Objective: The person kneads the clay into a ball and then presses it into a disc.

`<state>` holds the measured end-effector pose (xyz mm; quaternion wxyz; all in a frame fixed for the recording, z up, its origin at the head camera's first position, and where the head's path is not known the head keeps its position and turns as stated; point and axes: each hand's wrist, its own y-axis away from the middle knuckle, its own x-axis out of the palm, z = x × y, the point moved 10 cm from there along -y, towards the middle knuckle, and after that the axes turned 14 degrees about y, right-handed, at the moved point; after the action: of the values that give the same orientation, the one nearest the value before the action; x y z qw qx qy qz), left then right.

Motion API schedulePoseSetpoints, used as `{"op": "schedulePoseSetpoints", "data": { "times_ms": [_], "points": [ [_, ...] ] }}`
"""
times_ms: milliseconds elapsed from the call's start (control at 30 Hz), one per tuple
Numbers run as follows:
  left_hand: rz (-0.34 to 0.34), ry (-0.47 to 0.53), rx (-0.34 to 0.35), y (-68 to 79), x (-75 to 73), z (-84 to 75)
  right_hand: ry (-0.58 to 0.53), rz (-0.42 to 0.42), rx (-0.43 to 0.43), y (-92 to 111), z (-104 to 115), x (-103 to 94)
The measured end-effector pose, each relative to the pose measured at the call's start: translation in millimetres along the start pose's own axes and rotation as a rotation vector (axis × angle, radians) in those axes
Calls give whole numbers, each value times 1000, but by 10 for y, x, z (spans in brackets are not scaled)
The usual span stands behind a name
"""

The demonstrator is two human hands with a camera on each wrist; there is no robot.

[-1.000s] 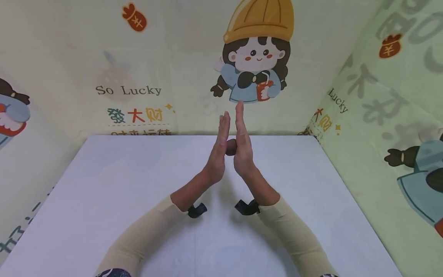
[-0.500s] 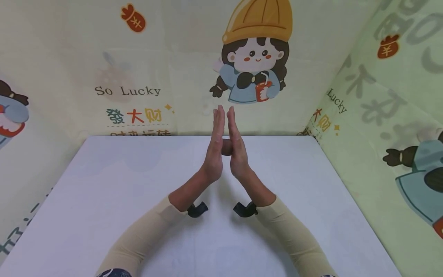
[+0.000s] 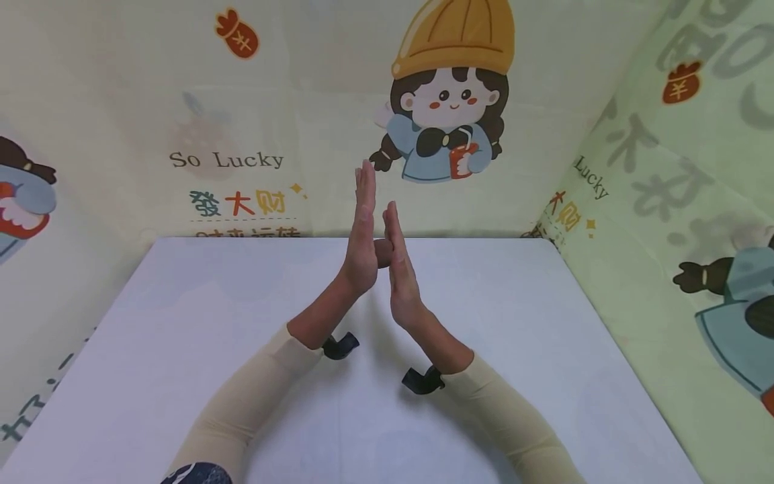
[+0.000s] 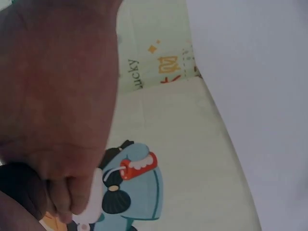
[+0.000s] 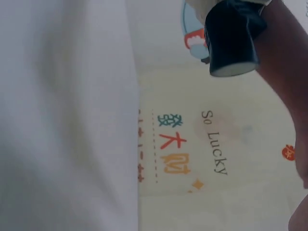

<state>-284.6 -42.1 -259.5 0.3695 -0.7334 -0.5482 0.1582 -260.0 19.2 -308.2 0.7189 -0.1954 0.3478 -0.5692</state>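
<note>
In the head view a small brown ball (image 3: 383,253) is sandwiched between two upright palms above the table. My left hand (image 3: 361,242) presses on its left side, fingers straight and pointing up and away. From the other side my right hand (image 3: 402,275) presses on it, fingers also straight, its tips lower in the view than the left ones. The left wrist view has the left hand (image 4: 62,101) large, with the dark ball (image 4: 21,185) at the lower left, partly hidden. The right wrist view does not show the ball.
A white table (image 3: 254,289) lies below the hands. Pale printed cloth (image 3: 338,101) with cartoon figures and lettering hangs behind and at both sides. Dark devices, one at the left wrist (image 3: 341,345) and one at the right wrist (image 3: 422,381), stick out over the table.
Both hands and the ball have shifted left. The left hand has slid up and forward while the right has drawn back, so their fingertips are now staggered the opposite way from a second ago.
</note>
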Motion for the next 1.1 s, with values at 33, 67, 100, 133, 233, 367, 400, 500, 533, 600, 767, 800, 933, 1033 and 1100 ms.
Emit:
{"op": "schedulePoseSetpoints", "data": {
  "times_ms": [33,67,100,133,233,367,400,500,533,600,767,800,933,1033,1100],
  "points": [
    [-6,-5,-9,-6,-25,27,10,0,2,6,5,7],
    [-15,-5,-24,-8,-53,62,17,3,2,10,16,16],
    [-25,-4,-40,-6,-81,99,24,6,0,14,27,24],
    [-35,0,-57,-4,-108,136,35,8,-3,16,40,31],
    [-47,-18,-88,11,-163,231,61,10,-24,11,82,41],
    [-28,-48,-93,43,-174,329,68,5,-43,-16,143,24],
    [-18,-60,-91,54,-167,350,65,3,-44,-23,156,16],
    [12,-83,-89,91,-130,398,52,-4,-46,-55,190,-13],
    [22,-83,-91,106,-114,413,47,-6,-45,-69,197,-24],
    [38,-67,-100,138,-80,441,42,-9,-44,-94,208,-48],
    [74,-81,-88,208,19,443,44,-17,-35,-142,201,-123],
    [82,-97,-79,221,39,437,50,-18,-34,-149,196,-137],
    [111,-120,-58,276,115,420,82,-23,-33,-179,174,-193],
    [124,-128,-36,303,158,402,97,-30,-26,-207,157,-234],
    [129,-133,-17,316,183,378,94,-29,-19,-224,143,-251]
  ]
}}
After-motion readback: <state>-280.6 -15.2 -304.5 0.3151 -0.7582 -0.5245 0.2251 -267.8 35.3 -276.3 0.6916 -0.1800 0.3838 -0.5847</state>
